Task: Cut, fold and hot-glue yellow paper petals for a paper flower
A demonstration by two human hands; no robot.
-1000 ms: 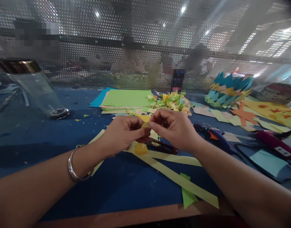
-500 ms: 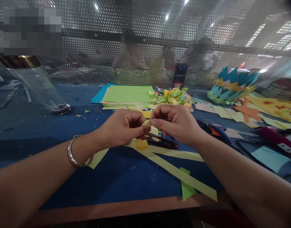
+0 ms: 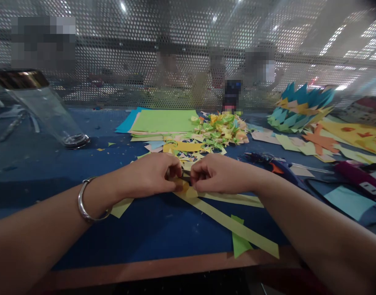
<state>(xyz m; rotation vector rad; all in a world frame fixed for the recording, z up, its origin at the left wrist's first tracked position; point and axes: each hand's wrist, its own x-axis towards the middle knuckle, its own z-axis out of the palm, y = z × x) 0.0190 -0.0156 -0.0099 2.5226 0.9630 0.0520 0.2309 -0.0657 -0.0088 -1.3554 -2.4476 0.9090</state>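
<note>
My left hand [image 3: 151,174] is low over the table with its fingers curled inward; whatever they grip, if anything, is hidden. Opposite it, my right hand [image 3: 220,174] has its fingers curled and thumb tucked in, and their contents do not show either. In the gap between them a dark piece of the scissors [image 3: 186,173] shows; the rest is covered by my right hand. Just below the fingertips lies a small orange-yellow paper piece [image 3: 184,186]. A long pale yellow paper strip [image 3: 234,221] runs from there toward the table's front edge, across a green paper scrap [image 3: 241,241].
Behind my hands are a stack of coloured paper [image 3: 163,121] and a heap of small folded paper shapes [image 3: 223,129]. A glass jar [image 3: 53,114] stands left. To the right lie a blue glue gun [image 3: 284,172], a purple tool [image 3: 356,178] and a zigzag paper crown [image 3: 301,108].
Both hands have moved down to the tabletop and a little apart. The small pale yellow paper pinched between them is no longer clearly visible. My right hand now covers the scissors' dark red handle.
</note>
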